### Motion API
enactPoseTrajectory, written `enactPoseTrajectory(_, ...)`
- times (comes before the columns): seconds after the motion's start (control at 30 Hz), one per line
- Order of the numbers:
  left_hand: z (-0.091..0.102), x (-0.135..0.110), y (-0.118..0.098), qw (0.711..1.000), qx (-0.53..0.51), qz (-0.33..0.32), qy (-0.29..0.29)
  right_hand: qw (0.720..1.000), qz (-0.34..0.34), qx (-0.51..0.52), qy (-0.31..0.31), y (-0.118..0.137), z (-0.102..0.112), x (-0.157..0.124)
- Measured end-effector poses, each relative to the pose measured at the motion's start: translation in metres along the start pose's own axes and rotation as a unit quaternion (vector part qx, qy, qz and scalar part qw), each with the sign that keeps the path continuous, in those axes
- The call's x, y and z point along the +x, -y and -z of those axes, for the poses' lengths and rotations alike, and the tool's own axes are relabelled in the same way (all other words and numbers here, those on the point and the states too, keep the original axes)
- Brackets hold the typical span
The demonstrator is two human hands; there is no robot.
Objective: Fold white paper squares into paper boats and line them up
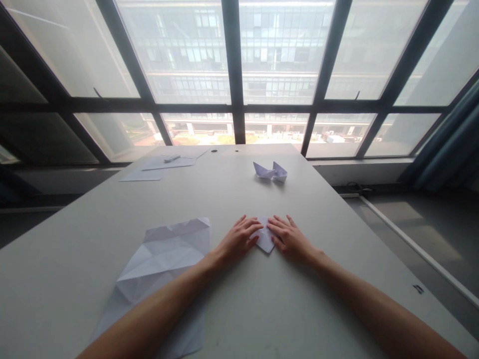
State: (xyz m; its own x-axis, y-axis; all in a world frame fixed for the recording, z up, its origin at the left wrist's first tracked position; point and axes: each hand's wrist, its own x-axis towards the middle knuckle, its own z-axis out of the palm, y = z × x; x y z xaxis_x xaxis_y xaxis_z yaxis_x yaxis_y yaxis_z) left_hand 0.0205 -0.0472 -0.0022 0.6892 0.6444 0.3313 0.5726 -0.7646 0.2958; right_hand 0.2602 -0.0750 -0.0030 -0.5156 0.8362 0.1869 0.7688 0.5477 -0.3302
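A small folded piece of white paper (265,240) lies flat on the white table (299,304), one corner pointing toward me. My left hand (239,236) rests on its left side with the fingers stretched out. From the other side, my right hand (290,236) lies on its right part, fingers also extended and spread. Both hands cover the paper's side edges. Beneath and beside my left forearm is a large creased sheet of paper (164,257). Farther back stands a folded paper boat shape (270,172) with two raised points.
Several flat paper sheets (149,174) lie at the back left, with a small white object (172,158) on them that I cannot make out. Dark-framed windows (235,75) rise beyond the table. A blue curtain (445,144) hangs at the right.
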Motion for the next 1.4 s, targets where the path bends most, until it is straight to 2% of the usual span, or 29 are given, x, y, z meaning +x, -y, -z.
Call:
enactPoseTrajectory(0.2,0.007,0.004,-0.005,1.000,-0.012,-0.018,-0.008,0.999,-0.025,0.001,-0.020,0.000,0.000,0.001)
enactPoseTrajectory(0.5,0.001,0.003,0.000,0.997,-0.074,-0.036,-0.014,0.999,-0.024,0.007,-0.021,-0.003,-0.002,0.001)
enactPoseTrajectory(0.77,0.007,0.001,-0.004,0.998,-0.040,-0.035,0.013,0.999,-0.027,0.005,-0.028,-0.003,-0.002,0.002)
enactPoseTrajectory(0.97,0.008,0.001,-0.004,0.999,-0.043,-0.029,0.011,0.999,-0.027,0.015,-0.031,-0.002,0.001,0.001)
enactPoseTrajectory(1.17,0.011,0.000,-0.006,0.993,-0.065,-0.084,0.053,0.999,-0.025,0.023,-0.033,-0.002,0.000,0.001)
enactPoseTrajectory(1.4,0.013,-0.001,-0.009,0.993,-0.060,-0.084,0.057,0.999,-0.029,0.028,-0.029,-0.003,0.000,0.000)
